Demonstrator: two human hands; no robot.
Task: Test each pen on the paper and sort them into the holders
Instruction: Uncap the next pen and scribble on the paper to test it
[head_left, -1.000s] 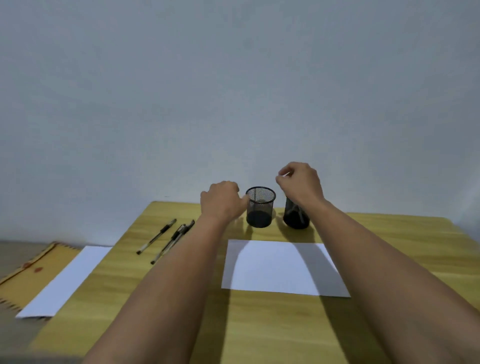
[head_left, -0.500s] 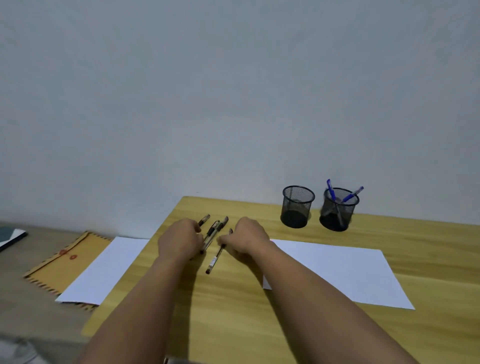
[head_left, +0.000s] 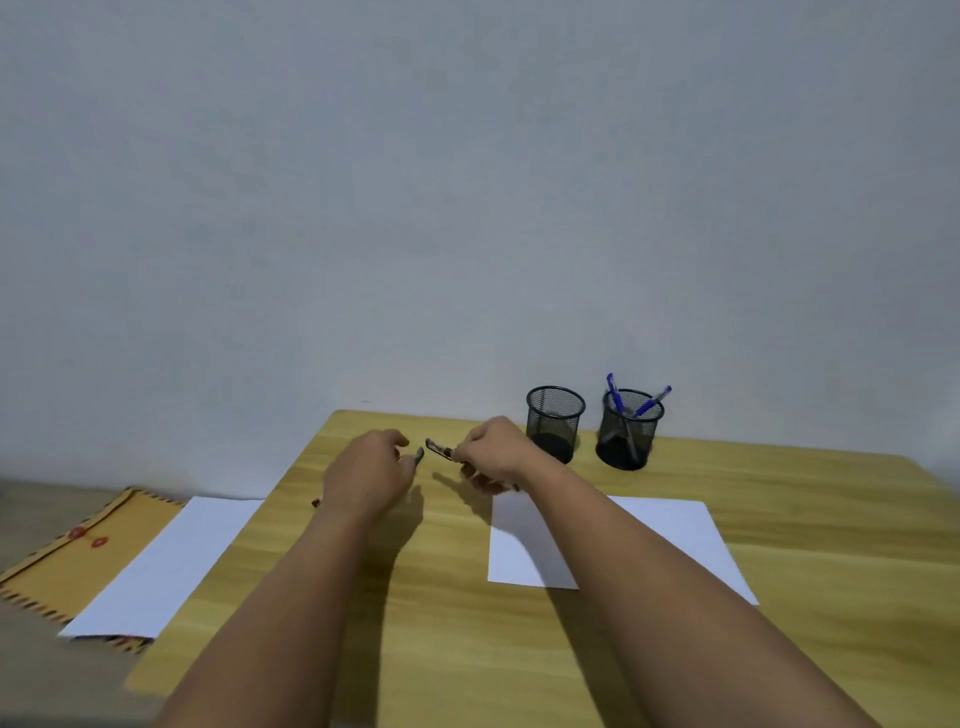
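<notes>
My right hand (head_left: 493, 457) is closed on a black pen (head_left: 439, 450), held just above the wooden table (head_left: 779, 649) with its free end pointing left. My left hand (head_left: 371, 473) hovers close by with curled fingers. A small dark piece (head_left: 418, 456) sits at its fingertips; whether the hand holds it is unclear. The tip of another pen (head_left: 316, 502) pokes out from under my left wrist. The white test paper (head_left: 675, 535) lies under my right forearm. At the back stand an empty black mesh holder (head_left: 555, 415) and a second mesh holder (head_left: 629, 441) with blue pens (head_left: 615, 397).
Off the table's left edge, on a lower surface, lie another white sheet (head_left: 156, 566) and a yellow envelope (head_left: 62, 561). A plain wall rises behind the table.
My hands left the holders and came down to the loose black pens at the left. My right hand has lifted one pen off the table and moved it slightly right. The view has shifted.
</notes>
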